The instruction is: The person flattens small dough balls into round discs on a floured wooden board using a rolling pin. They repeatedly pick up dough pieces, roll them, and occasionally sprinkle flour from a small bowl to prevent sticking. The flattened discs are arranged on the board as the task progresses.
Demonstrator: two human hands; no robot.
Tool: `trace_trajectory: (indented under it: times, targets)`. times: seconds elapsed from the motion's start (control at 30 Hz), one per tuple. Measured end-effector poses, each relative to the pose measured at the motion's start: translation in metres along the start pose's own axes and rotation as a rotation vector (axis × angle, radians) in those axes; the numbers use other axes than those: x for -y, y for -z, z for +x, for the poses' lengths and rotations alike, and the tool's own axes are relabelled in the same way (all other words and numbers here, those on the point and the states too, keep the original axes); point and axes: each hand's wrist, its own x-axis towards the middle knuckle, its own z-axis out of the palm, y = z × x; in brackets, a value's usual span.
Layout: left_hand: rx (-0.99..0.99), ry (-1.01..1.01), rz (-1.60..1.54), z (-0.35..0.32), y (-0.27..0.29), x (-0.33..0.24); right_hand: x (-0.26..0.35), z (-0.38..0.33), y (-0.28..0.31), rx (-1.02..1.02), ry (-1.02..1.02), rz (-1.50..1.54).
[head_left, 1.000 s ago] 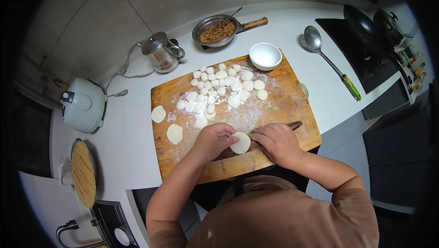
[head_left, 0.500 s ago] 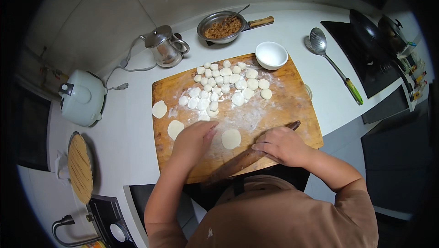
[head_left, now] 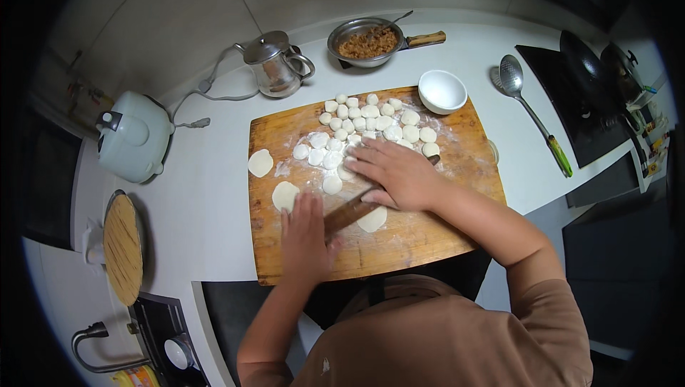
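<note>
In the head view, our right hand (head_left: pixel 399 173) now lies flat and open across the far end of the wooden rolling pin (head_left: pixel 354 210), palm pressing down with the fingers spread toward the cluster of small dough pieces (head_left: pixel 367 126) at the middle of the cutting board (head_left: pixel 428 244); half a second ago that hand sat lower, near the board's near right edge, so it has travelled forward with the pin. Our left hand (head_left: pixel 305 233) rests open on the pin's near end, close to the board's near left edge, fingers extended rather than curled, so neither hand clasps the pin; both simply bear on it. The dough wrapper (head_left: pixel 373 220) being flattened peeks out just beneath the pin, near the middle of the board's near half, where a second ago it lay round between the hands. We judge the pin is rolling over it, spreading it thinner. Two finished rounds (head_left: pixel 285 194) lie at the board's left edge, one hanging over onto the counter. A white bowl (head_left: pixel 442 91) sits at the board's far right corner, a pan of minced filling (head_left: pixel 367 41) beyond it, a kettle (head_left: pixel 275 66) to the far left.
</note>
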Motion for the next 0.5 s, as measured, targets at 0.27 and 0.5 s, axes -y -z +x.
trace_trajectory:
  times: [0.27, 0.5]
  targets:
    - [0.185, -0.142, -0.114, -0.02, 0.02, -0.009, 0.016, -0.049, 0.011, 0.066, -0.023, 0.128]
    - [0.079, -0.149, -0.074, 0.001, 0.006, -0.009, 0.015, -0.057, 0.016, 0.075, -0.127, 0.063]
